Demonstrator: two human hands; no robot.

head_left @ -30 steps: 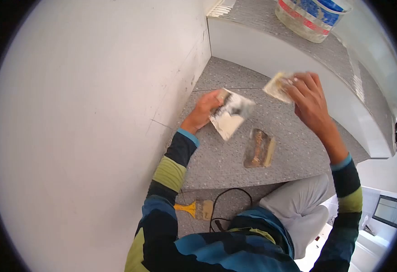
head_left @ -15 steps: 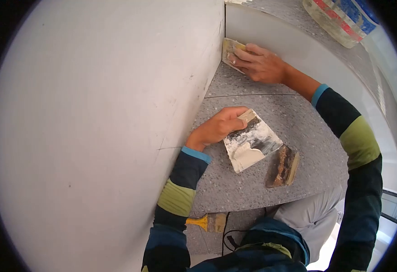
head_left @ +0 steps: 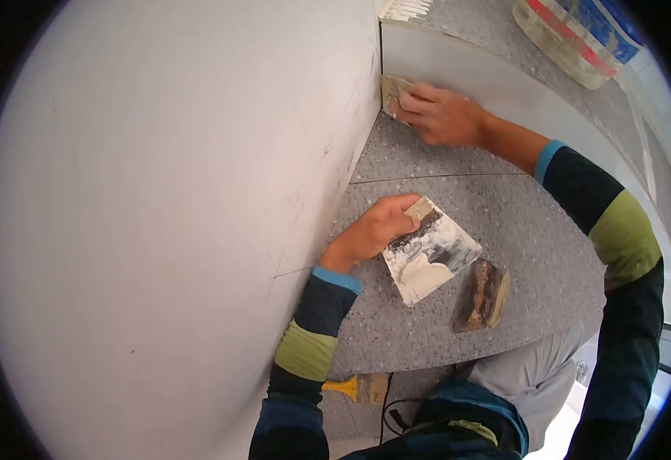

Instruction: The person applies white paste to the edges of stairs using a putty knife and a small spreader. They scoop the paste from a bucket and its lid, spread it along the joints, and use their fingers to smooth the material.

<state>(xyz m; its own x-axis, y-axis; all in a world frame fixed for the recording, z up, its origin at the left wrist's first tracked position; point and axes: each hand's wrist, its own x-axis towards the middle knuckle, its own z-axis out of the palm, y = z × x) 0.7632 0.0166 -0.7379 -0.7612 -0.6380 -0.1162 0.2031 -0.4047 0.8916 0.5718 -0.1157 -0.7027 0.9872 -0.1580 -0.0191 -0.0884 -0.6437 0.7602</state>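
My left hand (head_left: pixel 374 234) is closed round the handle edge of a wide putty knife (head_left: pixel 446 253), its blade smeared with cream-white putty. The blade hangs over the grey speckled step (head_left: pixel 427 337). Farther up, my right hand (head_left: pixel 450 119) pinches a second putty-stained scraper (head_left: pixel 390 90), whose grip is mostly hidden by the fingers. That scraper is at the inner corner where the white wall (head_left: pixel 197 192) meets the pale riser (head_left: pixel 458 57). A third scraper (head_left: pixel 482 295), with a brown-stained blade, lies on the step below the left hand's putty knife.
A smeared bucket (head_left: pixel 573 42) with blue and red bands stands on the upper step at the top right. A white toothed piece (head_left: pixel 406 9) lies above the riser. Below the step's curved edge is a yellow-handled brush (head_left: pixel 347 387), beside a black cord (head_left: pixel 385 414).
The view has shifted slightly, so most things appear lower and a little to the right. My right hand and its scraper have turned slightly at the corner. Both hands keep their holds.
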